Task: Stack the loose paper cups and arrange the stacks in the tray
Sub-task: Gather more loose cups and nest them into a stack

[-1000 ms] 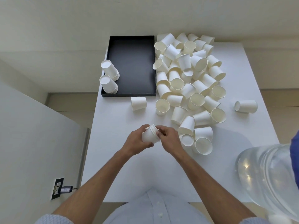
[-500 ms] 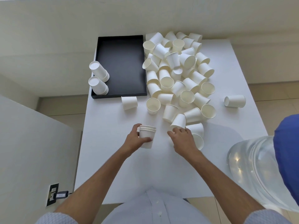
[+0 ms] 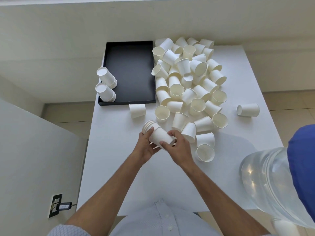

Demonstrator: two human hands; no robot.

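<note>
Over the near middle of the white table [image 3: 119, 176], my left hand [image 3: 144, 147] grips a short stack of white paper cups [image 3: 150, 126], tilted with its rims pointing away and left. My right hand [image 3: 179, 149] grips a single paper cup [image 3: 161, 137] by its base end and holds its mouth over the base of the stack. A large pile of loose paper cups [image 3: 189, 86] covers the table's far right half. The black tray [image 3: 129, 72] lies at the far left, with two upside-down cup stacks [image 3: 106, 85] at its left edge.
One cup [image 3: 137, 110] stands upside down just in front of the tray. Another cup [image 3: 248, 109] lies on its side at the table's right. A clear water jug [image 3: 265, 186] with a blue top sits at the near right corner. A wall socket [image 3: 56, 205] is at lower left.
My right hand picked a cup out of the pile and brought it left to the stack. My left hand tilted the stack from upright toward the far left.
</note>
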